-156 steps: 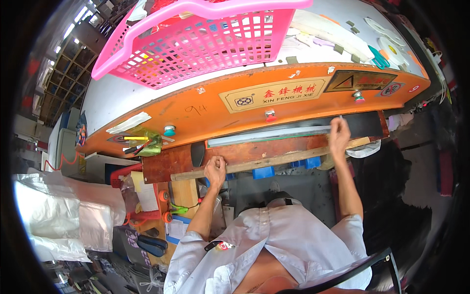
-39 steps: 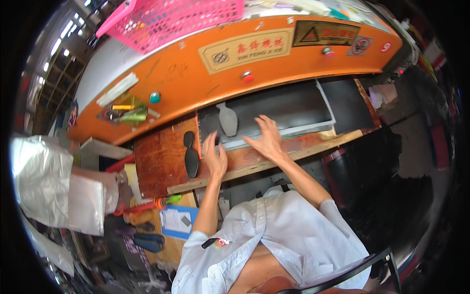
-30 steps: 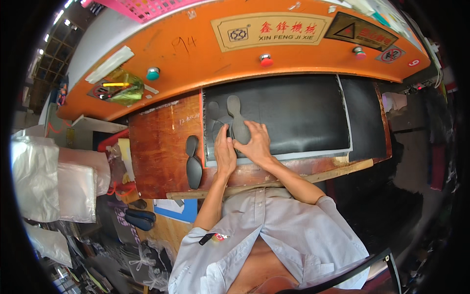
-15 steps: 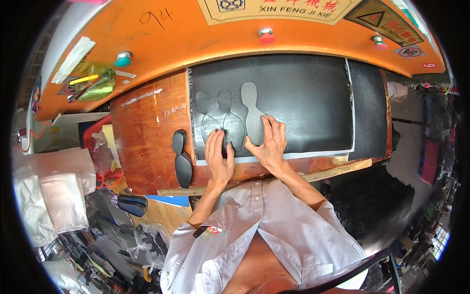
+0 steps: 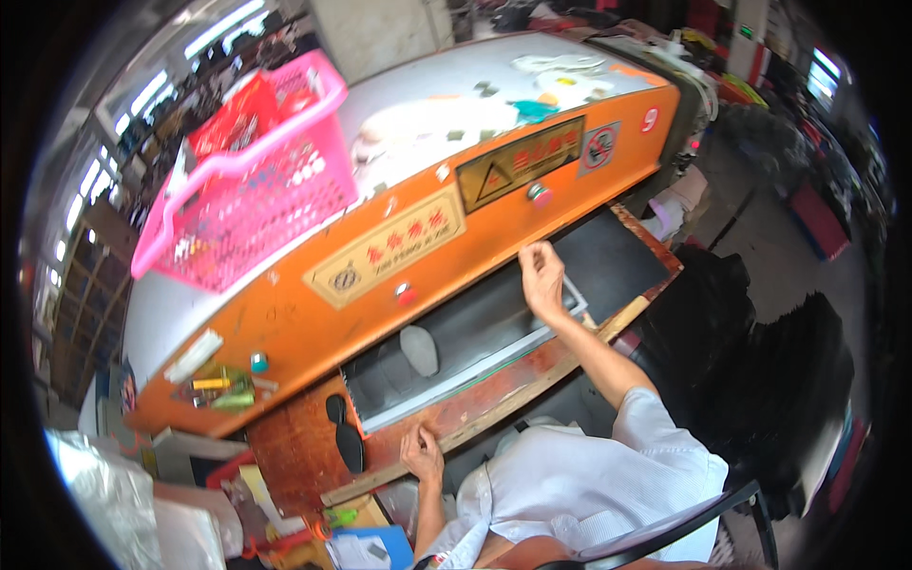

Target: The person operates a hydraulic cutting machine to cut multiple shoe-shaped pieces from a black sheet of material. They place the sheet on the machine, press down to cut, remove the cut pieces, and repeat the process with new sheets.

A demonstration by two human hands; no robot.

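Observation:
My right hand (image 5: 542, 282) is raised over the right part of the black sheet (image 5: 475, 323), close to the orange machine front. Its fingers are drawn together, with nothing visible in them. My left hand (image 5: 422, 453) is loosely closed by the front edge of the wooden table (image 5: 294, 446), also with nothing visible in it. A grey sole-shaped piece (image 5: 419, 351) lies on the sheet, and beside it faint curved outlines show. The machine hides the sheet's far part. Black sole-shaped pieces (image 5: 349, 446) lie stacked left of the sheet.
The orange machine front (image 5: 323, 332) carries a teal button (image 5: 258, 362) and red buttons (image 5: 406, 294). On its top stands a pink basket (image 5: 266, 209). Dark material (image 5: 760, 351) is heaped at the right. A blue folder (image 5: 380, 549) sits below the table edge.
The view has swung right and tilted. Both hands have left the sole outlines: the right has gone to the right over the sheet, the left back to the table's front edge.

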